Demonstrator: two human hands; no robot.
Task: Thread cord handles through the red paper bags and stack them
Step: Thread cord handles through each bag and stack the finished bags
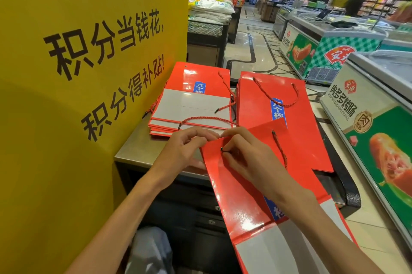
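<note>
Your left hand pinches the top edge of a flat, glossy red paper bag, fingers curled over the rim; the bag slants down from both hands toward your lap, its grey-white folded base nearest you and a blue label partly under your right forearm. Your right hand lies on the bag's face, fingertips pinching the black-tipped end of a twisted red cord at a punched hole just beside your left fingers. The cord's other end already sits in the second hole, up and to the right of your right hand, and the rope-textured strand trails down the sheet beside your knuckles. Just beyond your left hand lies a pile of flat bags, grey bases up, with loose red cords draped over it. Beyond your right hand is a second stack, red faces up, the top one carrying a looped cord handle. Both piles rest on a brushed-metal counter with a dark front below your wrists. To the left of your left arm stands a matt yellow panel printed with large black characters. To the right of your right arm run glass-topped chest freezers along a polished tiled aisle, with shop shelving far beyond.
</note>
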